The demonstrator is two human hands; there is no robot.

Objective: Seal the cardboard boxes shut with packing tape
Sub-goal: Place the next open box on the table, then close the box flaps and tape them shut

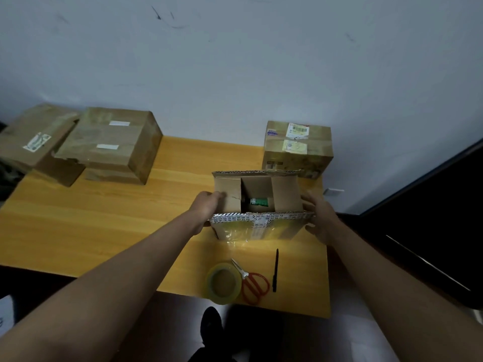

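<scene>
An open cardboard box point(282, 194) stands on the yellow wooden table point(130, 218), its two short inner flaps folded down and a green-labelled item point(258, 202) visible inside. My left hand point(206, 205) presses on the box's left inner flap. My right hand point(318, 218) grips the box's right side at the near corner. A roll of clear packing tape point(223, 283) lies near the table's front edge, below the box.
Red-handled scissors point(253, 284) and a black pen point(275, 270) lie beside the tape. A taped box with labels point(298, 147) stands behind the open one. Several more boxes point(109, 145) sit at the back left. A wall runs behind the table.
</scene>
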